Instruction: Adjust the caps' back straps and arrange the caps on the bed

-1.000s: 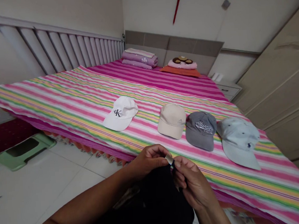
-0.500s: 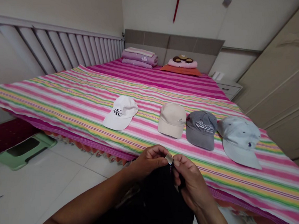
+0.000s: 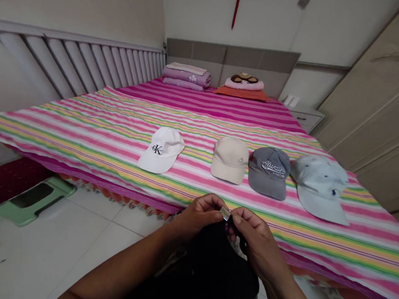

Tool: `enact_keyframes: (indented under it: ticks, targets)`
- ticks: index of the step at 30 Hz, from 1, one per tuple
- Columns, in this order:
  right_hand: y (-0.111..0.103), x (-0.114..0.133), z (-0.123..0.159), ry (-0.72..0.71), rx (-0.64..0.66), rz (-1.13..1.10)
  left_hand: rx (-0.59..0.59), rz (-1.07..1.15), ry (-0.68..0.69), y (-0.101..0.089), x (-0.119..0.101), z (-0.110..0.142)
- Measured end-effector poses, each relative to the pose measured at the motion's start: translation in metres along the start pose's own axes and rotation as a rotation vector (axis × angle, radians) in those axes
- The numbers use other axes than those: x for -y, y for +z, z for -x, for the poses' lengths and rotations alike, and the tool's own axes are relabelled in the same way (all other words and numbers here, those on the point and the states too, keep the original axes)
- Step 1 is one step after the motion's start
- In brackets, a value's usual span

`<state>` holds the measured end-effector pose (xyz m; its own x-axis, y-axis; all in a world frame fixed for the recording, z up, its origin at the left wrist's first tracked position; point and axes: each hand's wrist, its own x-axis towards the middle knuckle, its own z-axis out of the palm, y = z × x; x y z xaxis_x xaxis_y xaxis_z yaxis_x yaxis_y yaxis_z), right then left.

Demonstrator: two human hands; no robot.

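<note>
At the left wall, you have a white slatted rail; a green stool stands on the tiled floor. Ahead of you, folded purple bedding and an orange cloth lie near the gray headboard. To its right, locate the nightstand.

Location: home bedroom. Indicators: bed headboard at 12 o'clock; folded purple bedding at 11 o'clock.

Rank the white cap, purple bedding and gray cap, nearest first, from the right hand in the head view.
1. Gray cap, just beyond the right hand.
2. White cap, off to the left.
3. Purple bedding, far back by the headboard.
</note>
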<state>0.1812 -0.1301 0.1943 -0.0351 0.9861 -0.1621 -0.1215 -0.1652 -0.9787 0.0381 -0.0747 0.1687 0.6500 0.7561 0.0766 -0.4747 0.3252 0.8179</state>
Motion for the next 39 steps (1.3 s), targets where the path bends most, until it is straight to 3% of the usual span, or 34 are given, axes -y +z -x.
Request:
enact_keyframes:
  ticks: [4, 12, 19, 23, 28, 31, 34, 39]
  targets:
    - [-0.008, 0.002, 0.001, -0.023, -0.004, 0.097, -0.045, 0.001, 0.011, -0.001, -0.001, 0.0]
    - [-0.002, -0.003, 0.001, 0.049, 0.022, -0.133, -0.004, -0.012, -0.032, 0.003, -0.001, 0.001]
    - [-0.01, -0.003, -0.001, 0.066, 0.104, 0.019, -0.043, 0.0, -0.022, -0.001, -0.001, 0.003]
    - [-0.008, -0.007, -0.001, 0.055, 0.085, -0.069, 0.011, -0.035, -0.066, -0.003, -0.001, 0.003]
    - [-0.008, -0.009, 0.0, 0.115, 0.087, -0.137, -0.011, -0.025, -0.049, -0.004, -0.004, 0.004]
    - [-0.008, -0.01, 0.0, 0.057, 0.054, -0.047, 0.013, -0.04, -0.053, -0.003, -0.005, 0.004]
    - [-0.005, -0.009, 0.001, -0.087, -0.026, 0.097, -0.001, -0.055, -0.078, -0.002, -0.004, 0.004]
    - [0.002, -0.002, 0.007, -0.364, -0.153, 0.624, 0.015, -0.033, -0.089, -0.004, -0.002, 0.003]
